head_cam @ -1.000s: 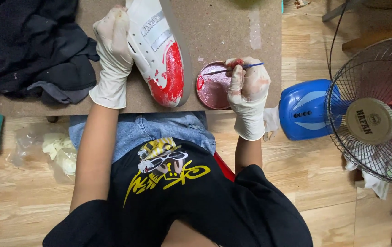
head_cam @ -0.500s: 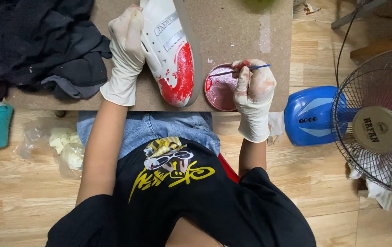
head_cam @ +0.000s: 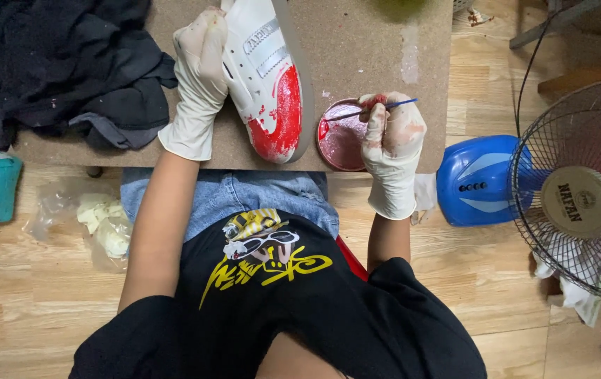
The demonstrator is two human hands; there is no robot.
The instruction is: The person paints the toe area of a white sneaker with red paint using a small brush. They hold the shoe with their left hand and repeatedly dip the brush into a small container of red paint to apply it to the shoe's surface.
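Head view: the white leather sneaker with a red-painted toe (head_cam: 269, 84) lies on the brown fibreboard table (head_cam: 356, 42). Left of the sneaker, the white-gloved left hand (head_cam: 202, 67) grips its side. Right of the sneaker sits 1 round red paint dish (head_cam: 339, 137) — the gloved right hand (head_cam: 391, 144) pinches a thin blue-handled brush (head_cam: 377, 109) over it.

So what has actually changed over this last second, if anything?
Very little. The right hand in its paint-stained glove has kept the thin blue-handled brush over the round dish of red paint, the tip shifting only slightly. The left hand still steadies the white sneaker with a red-painted heel on the brown board. Nothing was picked up or released.
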